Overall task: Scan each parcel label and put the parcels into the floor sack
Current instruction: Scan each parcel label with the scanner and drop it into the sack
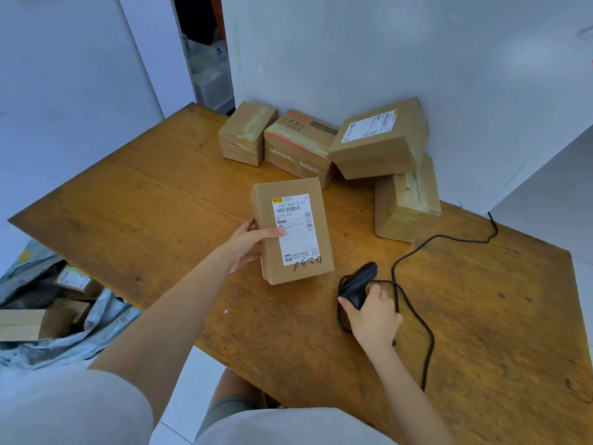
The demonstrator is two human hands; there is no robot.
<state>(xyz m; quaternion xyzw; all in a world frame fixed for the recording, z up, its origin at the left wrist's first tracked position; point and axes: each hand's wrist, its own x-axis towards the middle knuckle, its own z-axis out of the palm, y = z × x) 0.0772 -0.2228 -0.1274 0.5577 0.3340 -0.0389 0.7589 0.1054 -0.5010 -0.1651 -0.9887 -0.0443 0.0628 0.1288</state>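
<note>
Held parcel: a brown cardboard box over the middle of the wooden table, label side up; its long axis runs from the near table edge toward the far wall, leaning slightly left at the top.
Label: a white sticker covers most of the upper face; the barcode end lies at the far end, handwritten marks just past its near end.
Left hand: the left hand clamps the box by its left long side, thumb pressed across the top onto the label's edge, fingers hidden beneath.
Right hand: the right hand is wrapped around the grip of a black scanner, to the right of the box and nearer the person; the scanner's head points toward the box's near right corner.
Cable: a black cord loops from the scanner across the table to the right of the box, toward the wall.
Other parcels: four taped boxes are bunched beyond the held box, against the wall; one rests tilted on another.
Sack: a grey sack lies open on the floor, left of the box and below the table edge, with boxes inside.
Surface: worn, orange-brown wood with dark spots.
Room: pale walls, white floor tiles, a dark gap with shelving beyond the table's far left corner.
</note>
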